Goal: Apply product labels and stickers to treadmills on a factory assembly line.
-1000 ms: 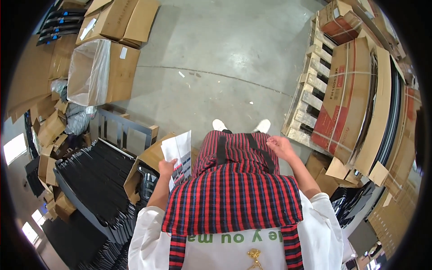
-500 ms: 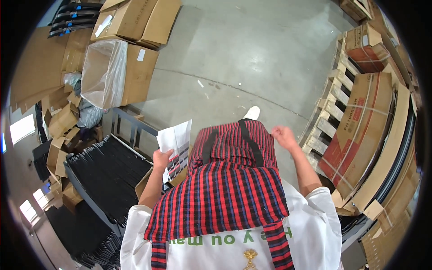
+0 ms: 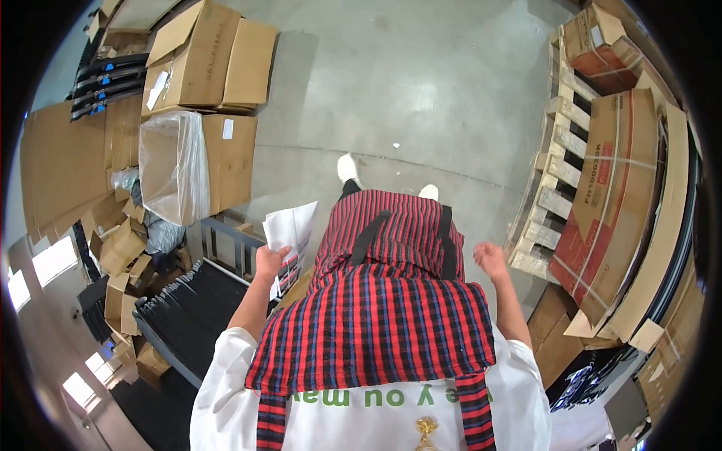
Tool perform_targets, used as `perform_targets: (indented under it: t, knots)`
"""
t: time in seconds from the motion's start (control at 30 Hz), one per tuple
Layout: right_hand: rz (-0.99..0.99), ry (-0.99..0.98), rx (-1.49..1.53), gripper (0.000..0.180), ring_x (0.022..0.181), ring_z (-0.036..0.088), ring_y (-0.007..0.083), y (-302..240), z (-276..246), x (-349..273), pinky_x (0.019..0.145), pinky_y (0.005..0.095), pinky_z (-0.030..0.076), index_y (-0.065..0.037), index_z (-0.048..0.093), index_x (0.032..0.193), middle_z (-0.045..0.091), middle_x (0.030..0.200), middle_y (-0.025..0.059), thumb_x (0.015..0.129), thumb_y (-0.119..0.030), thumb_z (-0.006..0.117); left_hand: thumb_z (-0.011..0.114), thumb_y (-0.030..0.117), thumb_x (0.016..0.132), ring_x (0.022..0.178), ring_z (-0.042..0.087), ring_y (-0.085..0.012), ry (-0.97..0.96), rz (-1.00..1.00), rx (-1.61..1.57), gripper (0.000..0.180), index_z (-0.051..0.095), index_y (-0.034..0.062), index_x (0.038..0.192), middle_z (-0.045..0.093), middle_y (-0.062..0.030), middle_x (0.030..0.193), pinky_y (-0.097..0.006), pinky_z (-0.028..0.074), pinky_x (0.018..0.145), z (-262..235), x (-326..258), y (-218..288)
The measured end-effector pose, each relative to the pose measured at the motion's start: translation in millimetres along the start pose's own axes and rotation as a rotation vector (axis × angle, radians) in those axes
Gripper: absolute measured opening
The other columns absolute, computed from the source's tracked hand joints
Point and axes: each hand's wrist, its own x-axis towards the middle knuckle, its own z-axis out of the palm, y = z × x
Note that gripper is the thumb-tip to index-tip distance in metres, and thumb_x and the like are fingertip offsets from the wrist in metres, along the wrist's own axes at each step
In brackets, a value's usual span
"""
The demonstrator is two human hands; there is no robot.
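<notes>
The left hand (image 3: 269, 261) is closed around a bunch of thin white paper sheets (image 3: 289, 231), held up beside the red checked skirt (image 3: 391, 278). The right hand (image 3: 490, 259) holds nothing; its fingers look loosely open, though it is small. A wooden pallet (image 3: 556, 195) stands near it.

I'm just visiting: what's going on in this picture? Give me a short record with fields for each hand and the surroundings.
Left hand: grips white printed paper sheets, held up at the person's side.
Right hand: holds nothing, fingers loose, near the wooden pallet.
Left side: open cardboard box lined with clear plastic; stacked black flat parts below it.
Right side: large flat cardboard cartons leaning on the pallet.
Floor: grey concrete.
</notes>
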Motion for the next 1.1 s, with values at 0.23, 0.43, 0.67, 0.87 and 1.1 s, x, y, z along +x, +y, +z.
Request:
perform_targets:
  t: [0.23, 0.43, 0.67, 0.87, 1.1]
  knots:
    - [0.112, 0.013, 0.134, 0.006, 0.051, 0.049, 0.0087, 5, 31, -26, 0.046, 0.0218, 0.04, -0.001, 0.056, 0.072, 0.054, 0.061, 0.0033, 0.073, -0.006, 0.053, 0.069, 0.016, 0.066, 0.057, 0.055, -0.0148, -0.162, -0.03, 0.057, 0.023, 0.063, -0.0011, 0.081, 0.061, -0.0078, 0.065, -0.032, 0.043, 0.055, -17, -32, 27]
    - [-0.169, 0.295, -0.071, 0.025, 0.06, 0.056, 0.0214, 15, 72, -48, 0.057, 0.0333, 0.044, -0.005, 0.061, 0.074, 0.058, 0.065, 0.0107, 0.071, -0.029, 0.053, 0.064, 0.01, 0.069, 0.065, 0.056, -0.0159, -0.153, 0.215, 0.161, 0.021, 0.06, -0.0073, 0.08, 0.062, -0.0082, 0.075, -0.032, 0.044, 0.06, -53, 16, 64]
    - [0.076, 0.538, 0.185, 0.021, 0.062, 0.059, 0.0245, 30, 187, -116, 0.059, 0.0344, 0.046, -0.005, 0.061, 0.069, 0.06, 0.064, 0.0113, 0.069, -0.025, 0.052, 0.066, 0.008, 0.071, 0.07, 0.055, -0.0124, -0.331, 0.251, 0.182, 0.024, 0.06, -0.0041, 0.09, 0.061, -0.0072, 0.079, -0.026, 0.044, 0.067, -80, 179, -52]
    - [0.29, 0.354, 0.321, 0.021, 0.05, 0.056, 0.0128, 68, 271, -154, 0.049, 0.0257, 0.046, 0.0, 0.059, 0.068, 0.058, 0.057, 0.0069, 0.073, -0.02, 0.055, 0.065, 0.006, 0.071, 0.068, 0.056, -0.014, -0.452, 0.375, 0.146, 0.023, 0.059, -0.0066, 0.089, 0.062, -0.009, 0.08, -0.028, 0.045, 0.065, -75, 181, -7]
    - [0.319, 0.329, 0.35, 0.021, 0.046, 0.053, 0.0117, 71, 317, -191, 0.046, 0.0253, 0.044, 0.0, 0.062, 0.068, 0.058, 0.056, 0.0062, 0.073, -0.02, 0.056, 0.065, 0.022, 0.069, 0.068, 0.059, -0.0199, -0.263, 0.575, 0.466, 0.032, 0.061, -0.0055, 0.084, 0.063, -0.0115, 0.076, -0.033, 0.045, 0.061, -67, 114, 107]
